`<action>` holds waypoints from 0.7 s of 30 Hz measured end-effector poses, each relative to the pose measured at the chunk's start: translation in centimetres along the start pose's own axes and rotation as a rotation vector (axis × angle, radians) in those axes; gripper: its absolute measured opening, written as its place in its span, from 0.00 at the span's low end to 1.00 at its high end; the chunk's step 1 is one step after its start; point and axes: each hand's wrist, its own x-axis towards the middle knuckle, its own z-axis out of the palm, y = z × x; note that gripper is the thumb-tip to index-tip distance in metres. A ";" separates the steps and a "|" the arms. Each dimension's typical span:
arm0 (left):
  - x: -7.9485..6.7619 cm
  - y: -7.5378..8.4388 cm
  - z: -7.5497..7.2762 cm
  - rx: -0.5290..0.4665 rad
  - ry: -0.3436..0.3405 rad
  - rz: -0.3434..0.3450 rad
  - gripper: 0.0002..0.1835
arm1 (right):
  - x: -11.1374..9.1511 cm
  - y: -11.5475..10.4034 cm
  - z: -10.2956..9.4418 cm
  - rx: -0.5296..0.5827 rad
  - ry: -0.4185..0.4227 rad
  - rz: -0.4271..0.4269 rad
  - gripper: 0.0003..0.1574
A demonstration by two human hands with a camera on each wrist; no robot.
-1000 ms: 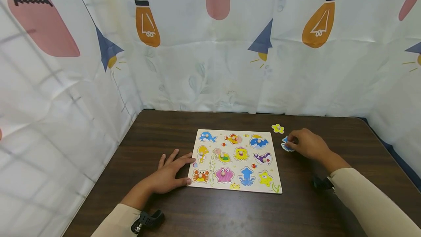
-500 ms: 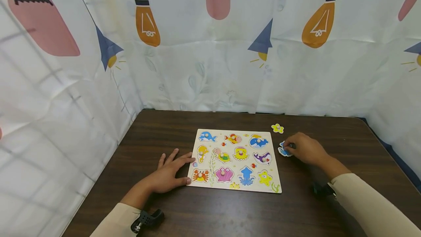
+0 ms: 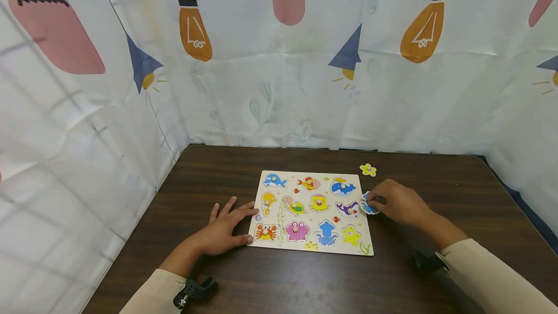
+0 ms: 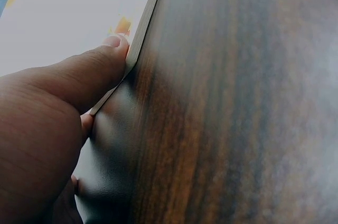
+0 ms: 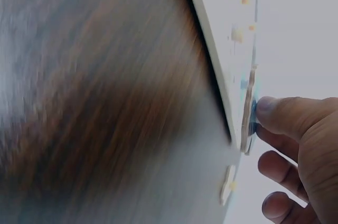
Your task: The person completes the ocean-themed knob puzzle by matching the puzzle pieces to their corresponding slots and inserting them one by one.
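My right hand [image 3: 401, 202] pinches a blue puzzle piece [image 3: 368, 205] with a white edge, at the right edge of a wooden peg puzzle board [image 3: 310, 218]. In the right wrist view the piece [image 5: 248, 113] is seen edge-on, raised over the board's surface, with thumb and index finger at its knob. My left hand [image 3: 224, 229] lies with fingers spread at the board's left edge. Its thumb [image 4: 108, 57] rests on the board's rim. Sea-animal pictures cover the board; several have knobs, while the blue squid [image 3: 327, 234] and yellow star [image 3: 351, 236] show none.
A yellow star-shaped piece [image 3: 368, 170] with a knob lies beyond the board's far right corner. The dark wooden table [image 3: 305, 285] carries everything. Patterned white curtains [image 3: 279, 101] hang behind the table and along both sides.
My right hand has moved left and slightly nearer with the blue puzzle piece, from the table to the board's right edge. My left hand and the board have hardly moved.
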 end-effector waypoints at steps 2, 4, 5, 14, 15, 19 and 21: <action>0.0 -0.1 0.0 0.003 0.001 0.001 0.38 | -0.1 -0.4 0.0 -0.005 0.001 -0.021 0.09; 0.0 -0.1 0.1 0.004 0.002 0.000 0.38 | -0.1 -0.8 0.1 -0.014 -0.002 -0.040 0.09; 0.0 -0.1 0.1 0.004 0.003 0.000 0.38 | -0.1 -1.0 0.1 -0.019 -0.004 -0.052 0.09; 0.0 -0.1 0.1 0.002 0.000 0.006 0.38 | -0.2 -2.7 0.5 -0.034 -0.013 -0.146 0.10; 0.0 -0.1 0.1 0.000 0.000 0.006 0.38 | -0.2 -3.0 0.6 -0.033 -0.015 -0.156 0.10; 0.0 -0.1 0.1 -0.004 -0.003 0.005 0.38 | 0.0 -3.8 0.7 -0.023 -0.026 -0.190 0.10; 0.0 -0.1 0.1 -0.004 -0.004 0.004 0.38 | 0.0 -4.2 0.7 -0.017 -0.032 -0.206 0.10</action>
